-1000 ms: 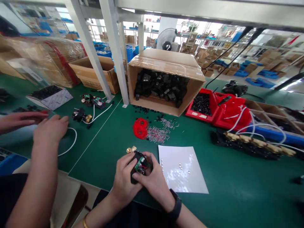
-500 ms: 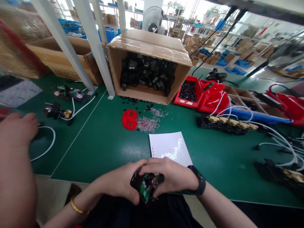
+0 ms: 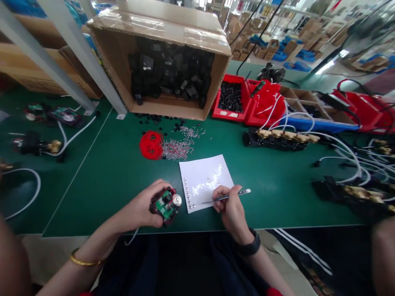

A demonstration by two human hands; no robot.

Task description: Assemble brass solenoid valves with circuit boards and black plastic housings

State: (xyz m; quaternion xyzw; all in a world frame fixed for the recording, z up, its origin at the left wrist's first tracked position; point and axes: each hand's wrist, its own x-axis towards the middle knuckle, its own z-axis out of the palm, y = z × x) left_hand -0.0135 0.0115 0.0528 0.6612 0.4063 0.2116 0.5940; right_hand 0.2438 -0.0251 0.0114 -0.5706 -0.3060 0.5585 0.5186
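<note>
Left hand [image 3: 140, 209] has its fingers and thumb wrapped around the sides of a black plastic unit with a green circuit board [image 3: 164, 209], so that grip is closed on it. Board faces up, with a round silvery part [image 3: 177, 200] sticking up at one corner. The unit is above the near edge of the green tabletop [image 3: 123, 176], just left of the paper.

Right hand [image 3: 228, 205] is curled around a pair of slim silver metal tweezers [image 3: 245, 192], pinched pen-style, thin end pointing left over a white rectangular sheet of paper [image 3: 199, 169]. Can't tell if the tips touch the sheet or have hold of anything. Small round silvery pieces [image 3: 188, 196] line the sheet's left edge, and a few more sit near its middle.

Further out, there's a coil of thin red wire [image 3: 151, 145] right next to a scattered heap of short thin pieces [image 3: 178, 149]. Behind those, an open brown cardboard box [image 3: 160, 22] on its side holds a pile of black plastic blocks [image 3: 173, 74].
</note>
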